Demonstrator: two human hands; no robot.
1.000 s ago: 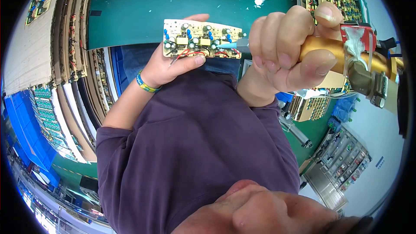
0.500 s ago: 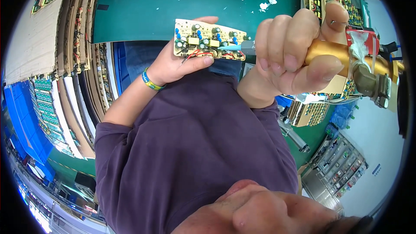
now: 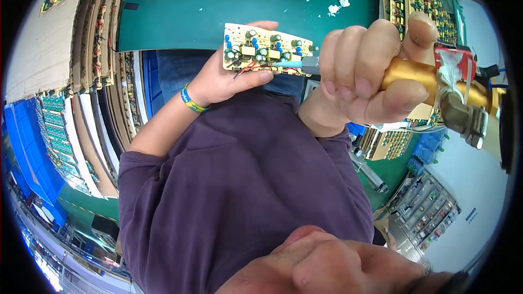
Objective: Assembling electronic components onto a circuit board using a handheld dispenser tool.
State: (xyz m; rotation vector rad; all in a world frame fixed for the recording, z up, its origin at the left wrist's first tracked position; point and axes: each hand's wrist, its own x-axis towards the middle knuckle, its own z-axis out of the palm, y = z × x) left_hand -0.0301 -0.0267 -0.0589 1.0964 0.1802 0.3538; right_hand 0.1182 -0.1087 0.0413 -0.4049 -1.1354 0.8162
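Observation:
A cream circuit board (image 3: pixel 267 49) carries blue discs, round capacitors, yellow blocks and red and black wires. My left hand (image 3: pixel 231 79) grips it from the left, thumb along the near edge and fingers behind the far edge. In my right hand (image 3: pixel 362 68) is a glue dispensing gun with a gold barrel (image 3: pixel 411 79), a metal hose fitting and a red part at its rear. Its pale blue nozzle (image 3: pixel 289 64) reaches over the near part of the board, among the components; whether the tip touches cannot be seen.
A green-topped table (image 3: pixel 229 0) lies beyond the board, with white crumpled scraps (image 3: pixel 338 6) on it. Stacked cardboard trays of circuit boards (image 3: pixel 90 38) stand at the left. More boards (image 3: pixel 419 5) line the far right, and shelving (image 3: pixel 425 207) stands at the lower right.
The board and my left hand have shifted very slightly to the right. The nozzle sits a little lower, still over the board's near part. Both grips are the same.

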